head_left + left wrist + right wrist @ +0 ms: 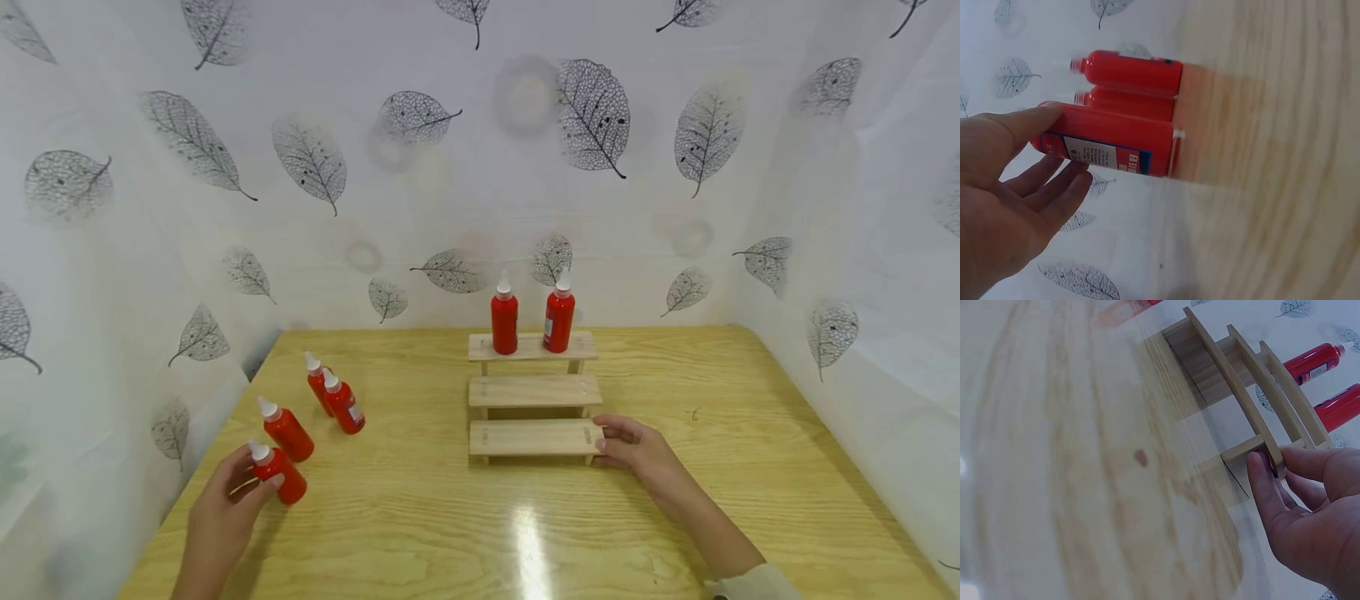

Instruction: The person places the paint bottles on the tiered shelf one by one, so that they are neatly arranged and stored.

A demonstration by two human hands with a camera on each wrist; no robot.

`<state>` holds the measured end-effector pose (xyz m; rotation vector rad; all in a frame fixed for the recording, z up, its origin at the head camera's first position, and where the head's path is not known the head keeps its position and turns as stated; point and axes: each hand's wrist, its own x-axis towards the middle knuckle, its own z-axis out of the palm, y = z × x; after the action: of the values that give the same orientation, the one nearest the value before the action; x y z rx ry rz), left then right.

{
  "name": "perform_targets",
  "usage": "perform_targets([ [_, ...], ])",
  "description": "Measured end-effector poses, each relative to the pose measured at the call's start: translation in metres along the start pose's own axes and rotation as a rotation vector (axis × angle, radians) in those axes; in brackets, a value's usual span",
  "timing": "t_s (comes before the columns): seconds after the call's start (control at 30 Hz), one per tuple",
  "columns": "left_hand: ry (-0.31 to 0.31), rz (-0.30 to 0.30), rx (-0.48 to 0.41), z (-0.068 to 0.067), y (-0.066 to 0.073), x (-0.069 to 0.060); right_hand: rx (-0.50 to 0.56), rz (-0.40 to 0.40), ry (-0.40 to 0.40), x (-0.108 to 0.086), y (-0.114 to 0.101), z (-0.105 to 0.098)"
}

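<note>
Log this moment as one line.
left hand: grips red bottle | right hand: pinches lowest step of wooden rack | top step: two red bottles | table: three more red bottles

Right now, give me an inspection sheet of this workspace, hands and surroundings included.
Surface: wood-grain table, glare towards the front.
Job's things: three-step rack; two red bottles upright on its top step; three more bottles on the table at left, a fourth bottle nearest the camera.
Clutter: nothing seen.
Left hand: grips the fourth bottle.
Right hand: grips the right end of the bottom step.
Cables: nothing seen.
Surroundings: leaf-print backdrop behind and at both sides.
</note>
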<state>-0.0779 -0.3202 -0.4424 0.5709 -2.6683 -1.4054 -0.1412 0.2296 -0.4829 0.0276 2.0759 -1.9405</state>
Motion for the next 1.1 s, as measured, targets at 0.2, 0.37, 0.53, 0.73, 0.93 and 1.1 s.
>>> perform_targets([
  [0.2,-0.002,-0.007,-0.038,0.010,0.024,-0.003,0.008,-0.006,-0.006,0.000,0.000,0.000],
  [0.37,-0.068,0.099,-0.041,0.024,0.058,-0.008,0.025,-0.006,-0.009,0.001,0.000,0.000],
  [0.53,-0.153,0.221,-0.081,0.043,0.085,-0.008,0.031,-0.011,-0.007,0.001,0.000,0.000],
  [0.73,-0.239,0.319,-0.107,0.068,0.106,-0.002,0.027,-0.014,-0.005,0.001,0.001,0.000],
  [0.93,-0.312,0.428,-0.152,0.095,0.127,0.006,0.027,-0.011,0.003,0.001,0.002,0.000],
  [1.1,-0.338,0.507,-0.178,0.112,0.149,0.014,0.037,-0.012,0.004,0.001,0.002,0.000],
])
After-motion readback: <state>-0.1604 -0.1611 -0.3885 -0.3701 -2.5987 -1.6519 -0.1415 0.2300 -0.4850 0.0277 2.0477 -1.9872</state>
